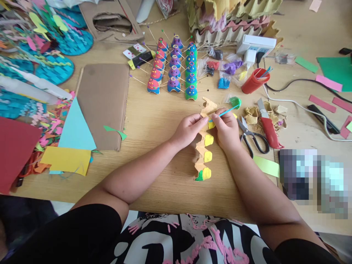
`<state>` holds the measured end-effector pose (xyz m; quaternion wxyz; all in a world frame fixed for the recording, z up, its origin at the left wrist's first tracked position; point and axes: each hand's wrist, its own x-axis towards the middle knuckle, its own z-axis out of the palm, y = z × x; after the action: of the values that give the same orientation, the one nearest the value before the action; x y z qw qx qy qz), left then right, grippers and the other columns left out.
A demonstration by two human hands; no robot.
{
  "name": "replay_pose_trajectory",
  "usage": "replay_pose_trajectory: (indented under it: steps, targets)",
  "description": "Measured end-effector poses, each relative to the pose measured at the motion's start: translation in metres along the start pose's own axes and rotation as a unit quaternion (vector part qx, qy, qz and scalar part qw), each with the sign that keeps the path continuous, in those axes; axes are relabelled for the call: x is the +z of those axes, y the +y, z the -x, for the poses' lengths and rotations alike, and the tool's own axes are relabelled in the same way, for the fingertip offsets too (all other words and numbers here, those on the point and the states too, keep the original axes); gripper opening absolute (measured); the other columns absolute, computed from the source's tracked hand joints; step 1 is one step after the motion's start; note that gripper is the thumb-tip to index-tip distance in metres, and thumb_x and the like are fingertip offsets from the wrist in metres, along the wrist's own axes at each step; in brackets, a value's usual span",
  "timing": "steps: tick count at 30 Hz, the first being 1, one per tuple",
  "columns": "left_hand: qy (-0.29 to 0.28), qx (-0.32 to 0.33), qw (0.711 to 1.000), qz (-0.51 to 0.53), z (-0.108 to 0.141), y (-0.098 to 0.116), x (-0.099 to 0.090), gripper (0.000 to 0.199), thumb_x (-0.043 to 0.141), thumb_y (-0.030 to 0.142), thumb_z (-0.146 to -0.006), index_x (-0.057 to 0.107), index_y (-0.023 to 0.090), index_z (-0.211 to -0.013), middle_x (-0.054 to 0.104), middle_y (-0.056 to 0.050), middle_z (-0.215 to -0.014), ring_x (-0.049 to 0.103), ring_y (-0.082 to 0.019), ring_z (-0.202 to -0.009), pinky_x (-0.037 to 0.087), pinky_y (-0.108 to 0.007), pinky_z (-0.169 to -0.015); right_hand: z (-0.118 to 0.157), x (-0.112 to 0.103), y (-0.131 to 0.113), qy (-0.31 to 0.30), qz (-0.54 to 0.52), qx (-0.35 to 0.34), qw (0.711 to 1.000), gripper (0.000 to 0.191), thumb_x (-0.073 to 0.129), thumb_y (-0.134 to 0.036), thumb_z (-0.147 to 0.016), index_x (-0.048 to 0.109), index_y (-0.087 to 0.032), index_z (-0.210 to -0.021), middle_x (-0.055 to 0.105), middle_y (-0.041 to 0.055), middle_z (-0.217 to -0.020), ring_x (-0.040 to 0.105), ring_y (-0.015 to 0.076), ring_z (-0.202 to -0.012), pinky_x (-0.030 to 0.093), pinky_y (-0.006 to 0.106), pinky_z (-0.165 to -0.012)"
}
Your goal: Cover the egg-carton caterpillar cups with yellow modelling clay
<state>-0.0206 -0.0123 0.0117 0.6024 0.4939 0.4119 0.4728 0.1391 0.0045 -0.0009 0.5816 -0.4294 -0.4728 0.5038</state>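
Between my hands is a strip of egg carton (202,148), tan, with yellow clay on several bumps and green clay at its near end. My left hand (191,128) pinches the strip's left side towards its far end. My right hand (227,128) is closed around a thin blue stick (230,110) and rests against the strip's right side. The stick's lower end is hidden by the fingers. Just beyond the right hand lies a lump of green clay (235,102) on plastic wrap. Black-handled scissors (251,136) lie right of that hand.
Three rows of finished clay caterpillars, red (157,74), purple (174,71) and blue-green (191,77), stand ahead. A red cup (255,81) holds sticks. A red-handled knife (268,128) lies beside carton scraps. Cardboard (103,106) is at left, a power strip (256,44) at back right.
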Motion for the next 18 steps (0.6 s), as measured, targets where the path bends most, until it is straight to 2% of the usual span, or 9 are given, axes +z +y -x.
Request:
replay_pose_trajectory:
  steps: [4, 11, 18]
  targets:
    - [0.001, -0.001, 1.000, -0.001, -0.0010, -0.0007, -0.0001, 0.043, 0.070, 0.053, -0.098, 0.057, 0.019, -0.075, 0.044, 0.002, -0.072, 0.039, -0.012, -0.071, 0.033, -0.028, -0.067, 0.0000, -0.0012, 0.0020, -0.011, 0.003, -0.006, 1.000, 0.040, 0.090, -0.056, -0.082, 0.064, -0.025, -0.083, 0.055, -0.0048, -0.078, 0.048, 0.0112, -0.072, 0.042, 0.028, -0.070]
    - [-0.003, 0.014, 1.000, -0.007, -0.0008, -0.0003, -0.0002, 0.043, 0.070, 0.055, -0.098, 0.061, 0.019, -0.077, 0.050, 0.002, -0.074, 0.043, -0.013, -0.074, 0.036, -0.028, -0.070, -0.0028, -0.0011, 0.0016, 0.003, -0.032, 0.013, 0.999, 0.045, 0.090, -0.058, -0.081, 0.060, -0.024, -0.079, 0.052, -0.0048, -0.075, 0.046, 0.0110, -0.069, 0.040, 0.027, -0.066]
    - [-0.001, 0.003, 1.000, -0.003, -0.0006, -0.0004, 0.0001, 0.041, 0.070, 0.052, -0.098, 0.060, 0.018, -0.076, 0.045, 0.003, -0.072, 0.040, -0.011, -0.070, 0.033, -0.027, -0.066, -0.0017, 0.0004, 0.0007, 0.004, -0.016, 0.016, 1.000, 0.047, 0.094, -0.060, -0.074, 0.063, -0.025, -0.079, 0.055, -0.0044, -0.077, 0.047, 0.0117, -0.071, 0.040, 0.028, -0.068]
